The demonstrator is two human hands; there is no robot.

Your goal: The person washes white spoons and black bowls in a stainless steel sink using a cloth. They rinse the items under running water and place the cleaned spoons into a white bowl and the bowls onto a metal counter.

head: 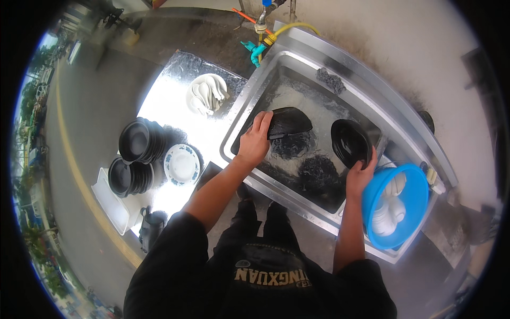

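Observation:
My left hand (255, 137) grips the rim of a black bowl (290, 121), tilted over the water of a stainless steel sink (255, 97). At the sink's right side, my right hand (361, 171) holds a second black bowl (347, 141) by its lower edge, its inside turned up and wet. Between and below the two bowls, dark round shapes (317, 174) lie in the sudsy water; what they are cannot be told for certain. A dark mesh scouring pad (331, 81) rests on the sink's far ledge.
Right of the sink, a blue bucket (422, 199) holds white dishes (384, 219). The table at left bears stacked black bowls (137, 140), a blue-patterned white plate (181, 164), a plate of white spoons (207, 93) and a white tray (113, 203). A teal tap (257, 52) and yellow hose (297, 25) stand beyond.

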